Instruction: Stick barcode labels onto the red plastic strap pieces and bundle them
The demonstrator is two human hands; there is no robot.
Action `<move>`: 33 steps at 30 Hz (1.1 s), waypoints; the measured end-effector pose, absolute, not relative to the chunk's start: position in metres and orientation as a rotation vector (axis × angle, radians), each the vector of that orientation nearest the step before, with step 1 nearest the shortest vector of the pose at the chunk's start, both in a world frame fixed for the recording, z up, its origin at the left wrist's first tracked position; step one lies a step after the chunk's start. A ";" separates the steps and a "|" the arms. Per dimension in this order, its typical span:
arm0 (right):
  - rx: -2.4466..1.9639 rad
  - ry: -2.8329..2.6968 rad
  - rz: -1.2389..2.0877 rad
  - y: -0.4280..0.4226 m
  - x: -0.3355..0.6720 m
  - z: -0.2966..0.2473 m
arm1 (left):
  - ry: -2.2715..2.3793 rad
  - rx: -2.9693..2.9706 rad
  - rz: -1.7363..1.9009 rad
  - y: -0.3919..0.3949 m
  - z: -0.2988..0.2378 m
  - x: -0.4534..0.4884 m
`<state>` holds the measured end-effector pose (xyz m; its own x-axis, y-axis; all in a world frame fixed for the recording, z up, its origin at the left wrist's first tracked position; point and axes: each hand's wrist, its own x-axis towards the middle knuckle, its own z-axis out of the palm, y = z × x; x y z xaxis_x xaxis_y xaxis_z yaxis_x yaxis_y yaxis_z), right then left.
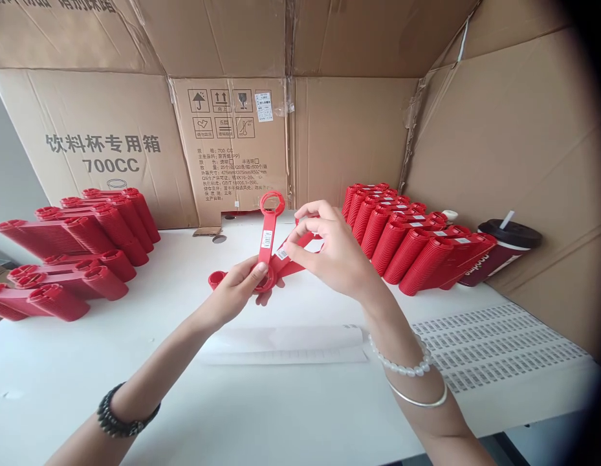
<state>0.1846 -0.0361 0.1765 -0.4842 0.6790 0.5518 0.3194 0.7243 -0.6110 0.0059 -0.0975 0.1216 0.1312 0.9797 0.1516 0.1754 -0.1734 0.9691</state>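
Observation:
My left hand (242,285) is closed on the lower ends of a fanned bunch of flat red plastic ring-ended pieces (267,243), held above the white table (281,414). One piece stands upright with its ring at the top and a small white label on its shaft. My right hand (324,249) pinches another labelled piece of the bunch, thumb and fingers pressed near its white sticker (282,254).
Stacks of the same red pieces lie on the left (77,252) and on the right (411,239). Sheets of small labels (494,349) lie at the right, a peeled backing sheet (285,343) in the middle. A lidded drink cup (499,249) lies far right. Cardboard boxes (232,142) wall the back.

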 end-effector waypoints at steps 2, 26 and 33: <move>-0.775 -2.101 0.558 -0.035 0.183 0.175 | 1.181 1.511 1.148 -0.097 0.121 0.007; -0.828 -2.096 0.503 -0.022 0.178 0.166 | 1.179 1.514 1.171 -0.096 0.120 0.008; -0.984 -2.007 -0.166 -0.025 0.169 0.156 | 1.210 1.519 1.255 -0.093 0.117 0.003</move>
<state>0.1686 -0.0247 0.1561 -0.3087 0.5791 0.7546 0.6953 0.6787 -0.2364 0.0034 -0.0933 0.1168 0.0481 0.9762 0.2113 0.1757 -0.2165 0.9603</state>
